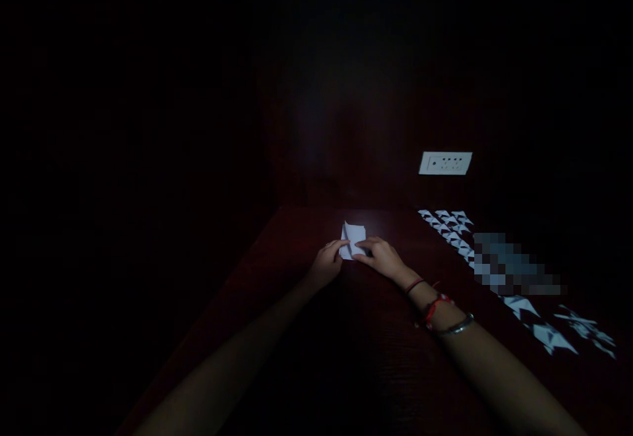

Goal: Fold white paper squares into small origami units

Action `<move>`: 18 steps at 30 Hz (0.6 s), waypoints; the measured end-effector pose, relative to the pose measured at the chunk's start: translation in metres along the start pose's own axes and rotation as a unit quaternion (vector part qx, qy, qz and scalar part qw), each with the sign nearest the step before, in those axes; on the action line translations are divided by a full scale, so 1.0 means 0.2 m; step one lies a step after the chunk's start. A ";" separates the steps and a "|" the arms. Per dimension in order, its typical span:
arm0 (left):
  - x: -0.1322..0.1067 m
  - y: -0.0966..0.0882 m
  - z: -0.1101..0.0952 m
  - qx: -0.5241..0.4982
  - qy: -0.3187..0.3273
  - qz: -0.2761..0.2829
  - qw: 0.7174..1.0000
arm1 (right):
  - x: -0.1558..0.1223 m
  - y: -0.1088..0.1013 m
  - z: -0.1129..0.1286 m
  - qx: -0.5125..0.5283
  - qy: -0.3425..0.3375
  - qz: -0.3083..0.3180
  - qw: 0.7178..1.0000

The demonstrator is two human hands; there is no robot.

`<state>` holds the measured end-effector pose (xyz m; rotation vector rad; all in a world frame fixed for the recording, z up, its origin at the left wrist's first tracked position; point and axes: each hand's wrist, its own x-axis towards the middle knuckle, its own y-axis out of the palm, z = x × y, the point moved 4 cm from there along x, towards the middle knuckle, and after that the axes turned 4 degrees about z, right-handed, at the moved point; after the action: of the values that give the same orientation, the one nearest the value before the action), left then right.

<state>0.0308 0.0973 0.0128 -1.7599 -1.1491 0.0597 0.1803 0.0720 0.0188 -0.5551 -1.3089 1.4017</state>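
Note:
A small white folded paper (357,233) is on the dark reddish table (306,231), with a raised flap along its left part. My left hand (326,263) grips its left edge, fingertips reaching the middle fold. From the right, my right hand (383,256) has thumb and fingers closed on the paper's lower right side. Bracelets (438,309), one of them red and one silver, circle my right wrist and forearm.
Folded white paper pieces (450,235) lie in rows along the table's right side. Nearer me are larger folded papers (548,337) and some thin white strips (586,327). A pixelated patch covers part of the right side. A socket plate (445,163) is on the dark wall.

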 end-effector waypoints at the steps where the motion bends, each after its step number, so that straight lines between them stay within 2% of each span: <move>1: 0.00 0.00 -0.01 -0.011 0.006 0.002 1.000 | 0.00 0.00 0.00 -0.001 0.001 -0.002 1.000; 11: 0.00 0.03 0.01 -0.071 0.042 0.034 0.996 | 0.00 -0.02 0.01 0.000 0.010 -0.012 1.000; 18: 0.00 0.02 -0.02 -0.036 0.029 0.048 0.998 | 0.00 -0.02 0.02 0.004 0.028 -0.030 0.999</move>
<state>0.0349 0.0941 0.0115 -1.8695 -1.0361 0.0257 0.1784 0.0697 0.0240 -0.5421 -1.2638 1.3328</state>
